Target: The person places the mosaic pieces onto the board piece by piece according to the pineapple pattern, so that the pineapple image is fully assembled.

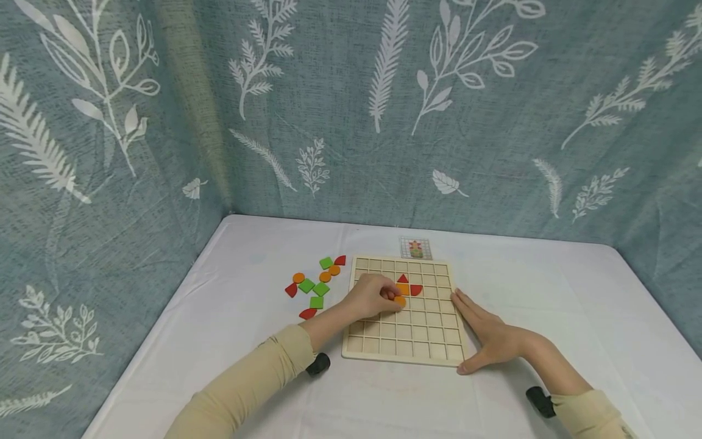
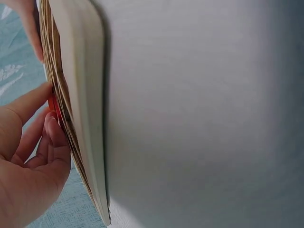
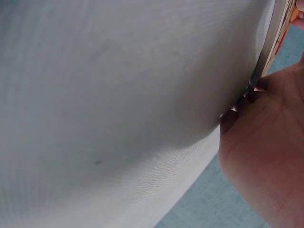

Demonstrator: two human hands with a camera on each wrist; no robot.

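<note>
A square wooden grid board (image 1: 433, 335) lies on the table. My left hand (image 1: 373, 297) reaches over it and pinches an orange disc (image 1: 400, 302) between thumb and fingertips at a cell near the middle. Just above the disc sit an orange square (image 1: 403, 288), a red triangle (image 1: 403, 278) and a red quarter-circle (image 1: 417, 290); fingers hide the cells to their left. Seen edge-on in the left wrist view, the board (image 2: 88, 95) stands beside my left hand (image 2: 35, 161). My right hand (image 1: 490, 332) rests along the board's right edge, its fingers extended and thumb near the front corner.
Left of the board lie several loose pieces: green squares (image 1: 316, 302), orange discs (image 1: 298, 278) and red quarter-circles (image 1: 308, 313). Behind it is a small pattern card (image 1: 404, 248) with a coloured figure. A patterned blue curtain (image 1: 351, 152) hangs behind the white table (image 1: 395, 396).
</note>
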